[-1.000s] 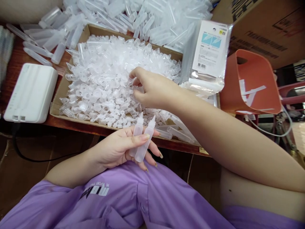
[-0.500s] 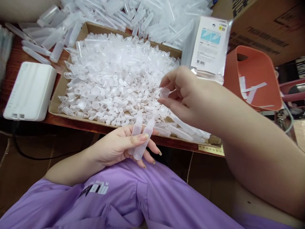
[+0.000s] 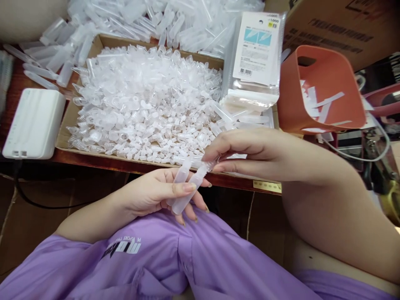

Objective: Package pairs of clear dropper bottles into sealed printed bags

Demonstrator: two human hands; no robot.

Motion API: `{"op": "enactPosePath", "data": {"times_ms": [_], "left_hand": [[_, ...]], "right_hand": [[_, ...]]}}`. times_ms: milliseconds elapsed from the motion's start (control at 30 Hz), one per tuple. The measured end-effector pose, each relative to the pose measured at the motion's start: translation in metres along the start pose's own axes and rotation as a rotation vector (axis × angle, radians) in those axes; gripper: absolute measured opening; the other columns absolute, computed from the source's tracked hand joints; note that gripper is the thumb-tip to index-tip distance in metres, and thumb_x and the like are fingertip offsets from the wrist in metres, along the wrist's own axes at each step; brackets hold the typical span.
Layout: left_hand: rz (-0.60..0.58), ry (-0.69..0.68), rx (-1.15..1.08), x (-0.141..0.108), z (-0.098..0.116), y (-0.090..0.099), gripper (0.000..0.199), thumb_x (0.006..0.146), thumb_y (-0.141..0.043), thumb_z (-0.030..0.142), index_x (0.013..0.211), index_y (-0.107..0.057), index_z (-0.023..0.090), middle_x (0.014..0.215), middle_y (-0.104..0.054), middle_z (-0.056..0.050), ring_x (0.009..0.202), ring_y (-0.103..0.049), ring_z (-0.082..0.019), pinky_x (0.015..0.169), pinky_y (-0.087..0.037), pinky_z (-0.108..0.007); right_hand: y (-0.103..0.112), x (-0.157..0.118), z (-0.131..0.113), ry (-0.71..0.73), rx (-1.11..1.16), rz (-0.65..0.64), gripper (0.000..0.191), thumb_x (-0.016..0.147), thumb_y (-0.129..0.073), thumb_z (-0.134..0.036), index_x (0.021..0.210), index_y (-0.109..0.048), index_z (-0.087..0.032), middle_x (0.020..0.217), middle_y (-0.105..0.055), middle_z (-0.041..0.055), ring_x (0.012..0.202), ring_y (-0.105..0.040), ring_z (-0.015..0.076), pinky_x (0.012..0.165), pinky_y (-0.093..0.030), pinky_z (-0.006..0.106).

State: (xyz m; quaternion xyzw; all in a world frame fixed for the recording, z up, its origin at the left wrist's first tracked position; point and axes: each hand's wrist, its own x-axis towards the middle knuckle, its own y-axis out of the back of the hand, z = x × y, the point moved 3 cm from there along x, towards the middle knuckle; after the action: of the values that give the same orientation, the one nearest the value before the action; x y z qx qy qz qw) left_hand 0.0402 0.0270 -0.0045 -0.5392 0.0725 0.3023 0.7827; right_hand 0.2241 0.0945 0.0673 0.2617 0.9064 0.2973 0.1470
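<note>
Two translucent plastic tubes [image 3: 188, 191] lie side by side in my left hand [image 3: 165, 188], with the thumb across them and the other fingers spread behind. My right hand [image 3: 237, 151] pinches a small clear cap [image 3: 213, 163] at the tip of the right-hand tube; whether it sits on the tip is hard to tell. Just behind both hands is a shallow cardboard tray [image 3: 93, 156] heaped with small clear plastic caps and tips [image 3: 150, 104]. Several clear tubes lie in the tray's right part, partly behind my right hand.
A white power adapter [image 3: 34, 123] with a black cable sits at the left. More tubes [image 3: 131, 21] are piled behind the tray. At the right are a packet of clear bags [image 3: 258, 50], an orange bin [image 3: 325, 91] with paper strips, and a cardboard box [image 3: 337, 29].
My right hand has come down from over the tray to the tube tips, bringing the clear cap. My left hand still holds both tubes. The view has shifted slightly.
</note>
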Motion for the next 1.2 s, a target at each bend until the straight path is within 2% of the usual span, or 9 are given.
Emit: {"op": "enactPosePath", "data": {"times_ms": [100, 200, 367, 533, 667, 800, 967, 1100, 1200], "left_hand": [[-0.014, 0.033, 0.061, 0.002, -0.003, -0.001, 0.032, 0.077, -0.079, 0.034, 0.099, -0.073, 0.012, 0.081, -0.075, -0.007, 0.064, -0.070, -0.013, 0.053, -0.058, -0.019], [-0.011, 0.056, 0.116, 0.004, -0.005, -0.003, 0.028, 0.076, -0.080, 0.034, 0.089, -0.073, 0.011, 0.080, -0.074, -0.006, 0.060, -0.067, -0.010, 0.051, -0.055, -0.016], [0.022, 0.045, 0.207, 0.007, -0.005, -0.005, 0.022, 0.079, -0.077, 0.032, 0.081, -0.071, 0.011, 0.080, -0.072, -0.004, 0.058, -0.063, -0.007, 0.051, -0.051, -0.014], [0.048, 0.046, 0.227, 0.009, -0.004, -0.006, 0.022, 0.078, -0.077, 0.032, 0.082, -0.072, 0.011, 0.079, -0.071, -0.004, 0.058, -0.061, -0.008, 0.049, -0.049, -0.016], [0.059, 0.065, 0.279, 0.008, -0.003, -0.007, 0.021, 0.078, -0.077, 0.031, 0.080, -0.072, 0.011, 0.079, -0.071, -0.004, 0.059, -0.060, -0.007, 0.049, -0.046, -0.015], [0.070, 0.071, 0.282, 0.008, -0.003, -0.007, 0.017, 0.079, -0.076, 0.028, 0.081, -0.072, 0.011, 0.080, -0.072, -0.004, 0.059, -0.061, -0.007, 0.050, -0.046, -0.015], [0.090, 0.047, 0.300, 0.005, -0.002, -0.004, 0.020, 0.079, -0.076, 0.032, 0.081, -0.073, 0.012, 0.081, -0.072, -0.005, 0.059, -0.059, -0.007, 0.049, -0.044, -0.016], [0.106, 0.022, 0.330, 0.001, -0.001, -0.001, 0.021, 0.078, -0.077, 0.034, 0.082, -0.073, 0.013, 0.083, -0.073, -0.004, 0.060, -0.059, -0.008, 0.050, -0.042, -0.016], [0.094, 0.015, 0.337, -0.001, -0.002, 0.000, 0.021, 0.079, -0.076, 0.034, 0.081, -0.073, 0.013, 0.075, -0.071, -0.004, 0.057, -0.055, -0.007, 0.049, -0.039, -0.017]], "right_hand": [[-0.005, -0.004, 0.000, 0.059, 0.122, -0.038, 0.018, 0.092, -0.060, -0.026, 0.103, -0.068, -0.016, 0.099, -0.073, 0.0041, 0.089, -0.069, 0.0109, 0.078, -0.054, 0.021], [-0.012, -0.008, 0.001, 0.006, 0.205, -0.027, 0.021, 0.089, -0.064, -0.031, 0.101, -0.068, -0.015, 0.093, -0.074, 0.0030, 0.079, -0.069, 0.0095, 0.070, -0.053, 0.018], [-0.022, -0.014, 0.003, -0.138, -0.011, -0.008, 0.041, 0.096, -0.048, -0.045, 0.076, -0.069, -0.015, 0.065, -0.066, 0.0018, 0.058, -0.059, 0.0106, 0.053, -0.041, 0.022], [-0.022, -0.022, 0.005, -0.076, 0.003, 0.003, 0.040, 0.091, -0.055, -0.052, 0.105, -0.068, -0.016, 0.095, -0.072, 0.0073, 0.082, -0.066, 0.0158, 0.067, -0.047, 0.025], [-0.024, -0.024, 0.007, -0.138, -0.046, -0.051, 0.045, 0.097, -0.042, -0.050, 0.085, -0.069, -0.016, 0.075, -0.068, 0.0054, 0.065, -0.061, 0.0136, 0.057, -0.041, 0.025], [-0.024, -0.021, -0.001, -0.034, 0.048, -0.051, 0.033, 0.095, -0.052, -0.045, 0.103, -0.067, -0.016, 0.091, -0.072, 0.0063, 0.080, -0.065, 0.0146, 0.068, -0.046, 0.024], [-0.027, -0.017, -0.002, -0.151, -0.049, -0.059, 0.035, 0.098, -0.043, -0.044, 0.093, -0.065, -0.017, 0.083, -0.070, 0.0061, 0.070, -0.063, 0.0151, 0.059, -0.044, 0.025], [-0.031, -0.015, -0.003, -0.030, 0.020, -0.033, 0.029, 0.097, -0.048, -0.039, 0.107, -0.062, -0.015, 0.096, -0.070, 0.0081, 0.081, -0.065, 0.0149, 0.067, -0.047, 0.025], [-0.034, -0.010, -0.003, -0.031, -0.026, -0.055, 0.034, 0.100, -0.040, -0.039, 0.095, -0.064, -0.015, 0.083, -0.067, 0.0066, 0.072, -0.061, 0.0137, 0.063, -0.044, 0.025]]}}
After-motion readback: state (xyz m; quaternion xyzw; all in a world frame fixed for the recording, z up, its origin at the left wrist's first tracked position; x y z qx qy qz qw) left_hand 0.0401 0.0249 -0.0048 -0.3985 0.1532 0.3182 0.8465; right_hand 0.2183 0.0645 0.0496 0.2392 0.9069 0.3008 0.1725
